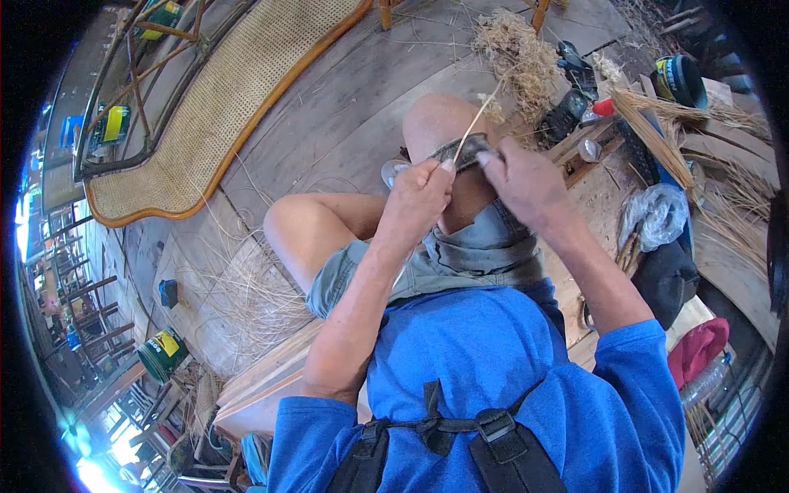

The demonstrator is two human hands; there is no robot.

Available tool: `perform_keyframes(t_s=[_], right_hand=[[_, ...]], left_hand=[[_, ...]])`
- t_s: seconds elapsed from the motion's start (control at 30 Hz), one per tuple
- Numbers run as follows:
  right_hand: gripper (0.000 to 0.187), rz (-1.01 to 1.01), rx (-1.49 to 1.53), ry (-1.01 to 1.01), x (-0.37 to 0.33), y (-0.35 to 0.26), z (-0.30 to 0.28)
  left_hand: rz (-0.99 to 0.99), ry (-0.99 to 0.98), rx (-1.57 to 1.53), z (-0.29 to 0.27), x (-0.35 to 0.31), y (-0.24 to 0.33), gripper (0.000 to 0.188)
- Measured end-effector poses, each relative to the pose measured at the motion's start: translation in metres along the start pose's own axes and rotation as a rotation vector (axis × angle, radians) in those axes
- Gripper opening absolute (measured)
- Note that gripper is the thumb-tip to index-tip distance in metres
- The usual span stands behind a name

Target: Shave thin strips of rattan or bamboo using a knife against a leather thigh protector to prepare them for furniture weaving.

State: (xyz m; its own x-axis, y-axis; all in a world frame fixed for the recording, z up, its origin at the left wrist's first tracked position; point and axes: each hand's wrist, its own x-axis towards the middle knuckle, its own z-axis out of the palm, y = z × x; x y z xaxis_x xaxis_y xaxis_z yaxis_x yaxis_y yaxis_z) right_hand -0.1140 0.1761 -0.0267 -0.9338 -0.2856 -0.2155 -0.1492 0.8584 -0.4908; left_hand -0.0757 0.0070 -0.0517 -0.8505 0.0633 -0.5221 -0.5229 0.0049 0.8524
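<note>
My left hand (pixel 419 193) is closed in front of my raised knee, pinching a thin pale cane strip (pixel 472 125) between thumb and fingers. The strip slants up and away to the right past the knee. Close beside it, my right hand (pixel 530 185) is curled, its thumb at the edge of a dark grey pad or band (pixel 468 153) lying across my leg. The right fingers are slightly blurred and partly hidden, and what they hold does not show clearly.
A woven cane panel (pixel 246 78) with an orange-brown wooden frame lies far left. Tangled shavings (pixel 518 57) are heaped beyond my knee. Loose strands (pixel 246 279) cover the floor at left. At right are a strip bundle (pixel 657 135), a plastic bag (pixel 655 215) and a green bucket (pixel 680 80).
</note>
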Motion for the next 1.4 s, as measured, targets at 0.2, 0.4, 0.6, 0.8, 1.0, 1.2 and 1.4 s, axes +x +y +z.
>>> perform_keyframes(t_s=[0.2,0.4,0.6,0.8,1.0,1.2,1.4], right_hand=[[0.032,-0.051,-0.173,0.053,-0.009,-0.011,0.015],[0.031,-0.075,-0.206,0.077,-0.004,-0.005,0.017],[0.032,-0.086,-0.176,0.009,0.001,-0.015,0.021],[0.033,-0.065,-0.145,-0.014,-0.007,-0.012,0.013],[0.033,0.005,-0.146,-0.007,-0.008,-0.014,0.009],[0.033,-0.012,-0.128,-0.019,-0.010,-0.019,0.010],[0.038,0.002,-0.166,-0.019,0.002,-0.006,0.017]], left_hand=[[0.094,-0.019,0.368,-0.027,-0.053,-0.020,0.035],[-0.213,-0.111,0.394,-0.086,-0.199,-0.049,0.038],[-0.592,-0.024,0.551,-0.136,-0.284,-0.096,0.036],[0.013,0.377,0.940,-0.111,-0.140,-0.025,0.027],[0.177,0.195,0.783,-0.007,-0.012,0.017,0.032],[0.251,0.114,0.578,-0.011,-0.031,0.000,0.036],[-0.159,-0.005,0.453,-0.077,-0.175,-0.046,0.037]])
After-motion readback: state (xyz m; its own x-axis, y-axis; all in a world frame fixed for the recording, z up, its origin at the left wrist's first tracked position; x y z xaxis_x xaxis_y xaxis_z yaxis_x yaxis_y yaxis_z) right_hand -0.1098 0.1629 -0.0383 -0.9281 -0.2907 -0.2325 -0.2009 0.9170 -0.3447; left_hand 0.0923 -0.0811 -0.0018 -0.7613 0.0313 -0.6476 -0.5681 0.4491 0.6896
